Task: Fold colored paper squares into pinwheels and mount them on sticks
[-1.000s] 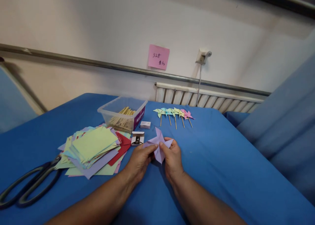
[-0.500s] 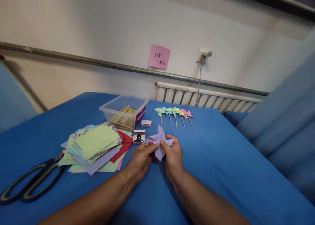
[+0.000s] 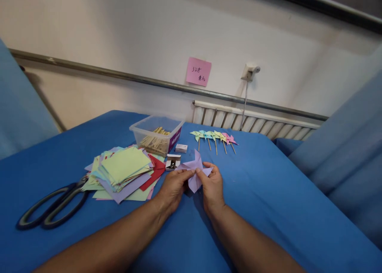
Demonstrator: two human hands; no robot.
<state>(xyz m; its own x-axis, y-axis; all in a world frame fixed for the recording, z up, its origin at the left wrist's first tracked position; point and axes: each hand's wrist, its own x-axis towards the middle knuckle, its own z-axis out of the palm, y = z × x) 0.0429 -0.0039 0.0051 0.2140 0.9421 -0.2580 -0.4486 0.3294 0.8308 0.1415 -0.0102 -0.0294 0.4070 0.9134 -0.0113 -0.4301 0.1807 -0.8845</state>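
Observation:
A purple paper pinwheel (image 3: 195, 182) is held up between my two hands, its blades folded in toward the middle. My left hand (image 3: 174, 187) pinches it from the left, thumb on top. From the right, my right hand (image 3: 213, 185) grips it with the thumb pressed near the centre. The undersides of the fingers are hidden by the paper. Just beyond my left hand sits a small open box (image 3: 173, 162) with dark metal pieces inside. Behind that box lies a second small white box (image 3: 181, 148).
Finished pinwheels on sticks (image 3: 213, 135) lie at the back of the blue-covered table (image 3: 268, 209). A clear plastic tub (image 3: 135, 129) holds many thin sticks. Left of my hands is a pile of coloured paper (image 3: 125, 165), with large scissors (image 3: 56, 205) partly under it.
The whole view has shifted a little, so things on the table appear further right. Both hands keep their hold on the purple pinwheel, with the right thumb still near its centre.

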